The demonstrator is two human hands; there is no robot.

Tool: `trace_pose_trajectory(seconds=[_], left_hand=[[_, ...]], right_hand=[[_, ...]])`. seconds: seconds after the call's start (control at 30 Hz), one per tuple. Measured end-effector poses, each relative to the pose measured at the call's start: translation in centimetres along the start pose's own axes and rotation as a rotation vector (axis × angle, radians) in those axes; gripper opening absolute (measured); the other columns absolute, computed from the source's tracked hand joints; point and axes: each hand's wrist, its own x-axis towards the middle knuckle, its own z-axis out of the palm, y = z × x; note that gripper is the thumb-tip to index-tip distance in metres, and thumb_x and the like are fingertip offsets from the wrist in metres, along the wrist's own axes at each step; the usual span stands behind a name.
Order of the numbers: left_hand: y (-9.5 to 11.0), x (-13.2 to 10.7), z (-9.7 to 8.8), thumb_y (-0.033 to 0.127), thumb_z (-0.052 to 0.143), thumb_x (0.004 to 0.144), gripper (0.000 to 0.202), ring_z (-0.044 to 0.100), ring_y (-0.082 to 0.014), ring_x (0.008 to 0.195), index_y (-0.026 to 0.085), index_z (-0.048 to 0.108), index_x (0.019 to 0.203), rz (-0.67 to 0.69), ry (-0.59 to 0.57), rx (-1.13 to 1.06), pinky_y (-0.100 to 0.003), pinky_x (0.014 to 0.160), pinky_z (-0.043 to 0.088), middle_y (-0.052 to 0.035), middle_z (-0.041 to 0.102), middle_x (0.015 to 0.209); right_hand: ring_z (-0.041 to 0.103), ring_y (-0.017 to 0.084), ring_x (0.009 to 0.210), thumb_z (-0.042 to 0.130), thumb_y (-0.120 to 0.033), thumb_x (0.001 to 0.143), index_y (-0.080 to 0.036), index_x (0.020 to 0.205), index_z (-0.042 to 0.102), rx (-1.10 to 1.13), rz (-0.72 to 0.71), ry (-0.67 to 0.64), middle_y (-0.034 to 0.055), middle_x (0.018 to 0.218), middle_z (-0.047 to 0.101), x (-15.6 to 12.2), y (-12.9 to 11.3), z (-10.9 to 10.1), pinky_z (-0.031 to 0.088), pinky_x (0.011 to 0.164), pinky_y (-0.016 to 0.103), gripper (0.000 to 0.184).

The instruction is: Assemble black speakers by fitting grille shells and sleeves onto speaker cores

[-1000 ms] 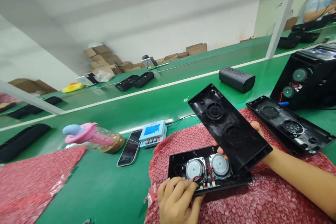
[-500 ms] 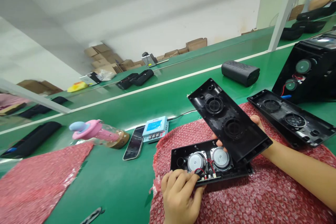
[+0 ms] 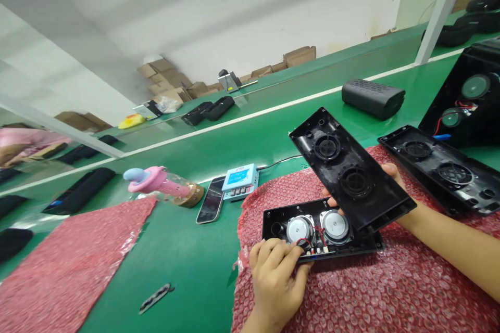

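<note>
My left hand [image 3: 278,273] grips the near left edge of a black speaker housing [image 3: 273,218], its fingers over the rim and thumb below. Inside the housing sit two round silver speaker drivers [image 3: 300,229] with red wires and a strip of white connectors at the near side. Tilted above its right end is a black speaker cover [image 3: 344,166] with two round grilles, its hollow side toward me. My right hand [image 3: 391,173] is closed around this cover from behind, most of the fingers hidden. Red bubble wrap [image 3: 390,281] lies under the housing.
Right of my hands rests another open black shell [image 3: 437,161], near a larger box with drivers [image 3: 464,93]. A closed speaker [image 3: 373,98] stands behind. To the left are a blue meter [image 3: 240,182], a phone [image 3: 211,203], a pink-lidded bottle [image 3: 167,187] and a grey strip [image 3: 156,299].
The view has shifted left, so everything appears further right. Both hands keep the same hold on housing and cover. More of a person in pink shows at the far left.
</note>
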Motion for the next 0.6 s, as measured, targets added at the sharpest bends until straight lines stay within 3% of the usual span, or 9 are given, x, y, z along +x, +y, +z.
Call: trace_pose_trajectory(seconds=[0.13,0.23,0.37,0.47,0.6], left_hand=[[-0.2,0.2,-0.2,0.020,0.065,0.076,0.011,0.054,-0.0201,0.081,0.023,0.064,0.087,0.055,0.002,-0.010,-0.039,0.081,0.035,0.0002,0.064,0.078],[-0.8,0.1,-0.8,0.024,0.061,0.078,0.027,0.053,-0.0234,0.097,0.023,0.060,0.105,0.077,0.014,-0.094,-0.040,0.085,0.040,-0.0063,0.059,0.107],[-2.5,-0.4,-1.5,0.024,0.054,0.080,0.048,0.035,-0.0300,0.128,0.025,0.044,0.126,-0.150,0.080,-0.229,-0.050,0.101,0.034,-0.0118,0.034,0.140],[-3.8,-0.6,-1.8,0.030,0.060,0.078,0.064,0.022,-0.0338,0.137,0.026,0.034,0.137,-0.288,-0.080,-0.376,-0.057,0.109,0.022,-0.0120,0.024,0.148],[-4.6,-0.4,-1.2,0.031,0.069,0.069,0.078,0.023,-0.0314,0.138,0.023,0.034,0.139,-0.531,-0.222,-0.769,-0.049,0.114,0.017,-0.0102,0.029,0.149]], right_hand=[[0.057,0.032,0.109,0.040,-0.068,0.063,-0.016,0.120,0.048,-0.089,-0.021,0.082,0.0134,0.115,0.062,-0.3,-0.4,0.6,0.038,0.097,0.051,0.078],[0.060,0.034,0.106,0.052,-0.069,0.059,-0.017,0.115,0.054,-0.246,-0.013,0.061,0.0127,0.107,0.066,-1.0,-1.2,1.3,0.042,0.094,0.051,0.077],[0.055,0.033,0.114,0.073,-0.061,0.056,-0.030,0.129,0.047,-0.676,-0.171,0.092,0.0068,0.124,0.059,-2.4,-2.4,3.0,0.042,0.097,0.046,0.083],[0.045,0.032,0.125,0.076,-0.055,0.062,-0.036,0.140,0.034,-1.237,-0.293,0.213,0.0043,0.141,0.043,-3.0,-2.6,4.3,0.034,0.106,0.045,0.090],[0.044,0.035,0.125,0.070,-0.053,0.070,-0.033,0.144,0.026,-1.728,-0.396,0.182,0.0083,0.142,0.041,-2.9,-1.5,5.2,0.040,0.102,0.051,0.088]])
